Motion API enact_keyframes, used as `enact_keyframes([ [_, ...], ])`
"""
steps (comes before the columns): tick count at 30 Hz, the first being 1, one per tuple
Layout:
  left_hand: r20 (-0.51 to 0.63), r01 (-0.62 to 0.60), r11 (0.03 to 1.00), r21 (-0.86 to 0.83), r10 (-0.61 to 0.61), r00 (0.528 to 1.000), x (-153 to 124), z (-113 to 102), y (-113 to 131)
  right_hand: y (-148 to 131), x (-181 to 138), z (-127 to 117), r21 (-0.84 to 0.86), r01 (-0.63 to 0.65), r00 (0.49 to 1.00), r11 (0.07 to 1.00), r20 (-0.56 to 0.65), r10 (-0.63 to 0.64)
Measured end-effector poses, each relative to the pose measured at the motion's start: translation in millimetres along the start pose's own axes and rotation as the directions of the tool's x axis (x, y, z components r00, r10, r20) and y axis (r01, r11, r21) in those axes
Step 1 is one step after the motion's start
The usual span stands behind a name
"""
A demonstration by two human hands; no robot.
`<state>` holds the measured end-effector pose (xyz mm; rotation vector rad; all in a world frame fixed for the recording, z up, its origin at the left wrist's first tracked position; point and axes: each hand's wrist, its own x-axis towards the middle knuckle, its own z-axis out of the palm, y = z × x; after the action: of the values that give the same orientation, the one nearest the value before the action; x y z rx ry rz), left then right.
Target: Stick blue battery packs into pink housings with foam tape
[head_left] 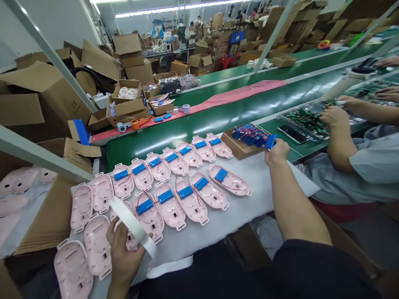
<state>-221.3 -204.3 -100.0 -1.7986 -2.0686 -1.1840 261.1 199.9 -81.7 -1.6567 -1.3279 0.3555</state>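
Two rows of pink oval plastic shells point(174, 182) lie on a white foam sheet point(218, 224). Most carry a blue battery pack point(185, 192) with red wires; the leftmost shells point(81, 206) are bare. My left hand point(123, 253) is closed on a white strip of tape backing point(134, 226) above the near-left shells. My right hand point(277, 150) reaches far right and pinches a blue battery pack point(270, 141) at the edge of a shallow cardboard tray point(237, 147) full of blue packs.
A green conveyor belt point(218, 118) runs behind the sheet. Open cardboard boxes point(124, 106) and an orange tape dispenser point(139, 122) stand at the left. A box of pink shells point(18, 187) is at far left. Another person's hands point(335, 116) work on green circuit boards at right.
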Motion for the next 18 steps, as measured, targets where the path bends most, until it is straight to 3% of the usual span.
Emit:
enact_keyframes([
  [2, 0.031, -0.089, 0.994, 0.056, 0.087, 0.996, -1, 2, 6, -14, -32, 11, 0.168, -0.037, 0.995, 0.985, 0.094, 0.021],
  [5, 0.167, -0.178, 0.978, 0.111, 0.158, 0.973, -1, 8, 20, -41, -115, 32, 0.419, -0.101, 0.949, 0.902, 0.313, -0.039],
  [7, 0.283, -0.21, 0.97, 0.121, 0.169, 0.944, -1, 13, 31, -67, -179, 41, 0.544, -0.2, 0.856, 0.815, 0.501, -0.125],
  [10, 0.392, -0.239, 0.966, 0.102, 0.181, 0.902, -3, 19, 42, -111, -253, 47, 0.526, -0.296, 0.647, 0.797, 0.724, -0.237],
  [12, 0.428, -0.244, 0.966, 0.088, 0.185, 0.885, -6, 19, 44, -133, -278, 49, 0.487, -0.294, 0.556, 0.822, 0.787, -0.268],
  [14, 0.45, -0.241, 0.967, 0.085, 0.179, 0.875, -9, 18, 44, -143, -286, 46, 0.455, -0.276, 0.496, 0.847, 0.822, -0.28],
  [18, 0.486, -0.21, 0.97, 0.121, 0.127, 0.865, -13, 14, 42, -136, -283, 39, 0.348, -0.295, 0.313, 0.89, 0.915, -0.254],
])
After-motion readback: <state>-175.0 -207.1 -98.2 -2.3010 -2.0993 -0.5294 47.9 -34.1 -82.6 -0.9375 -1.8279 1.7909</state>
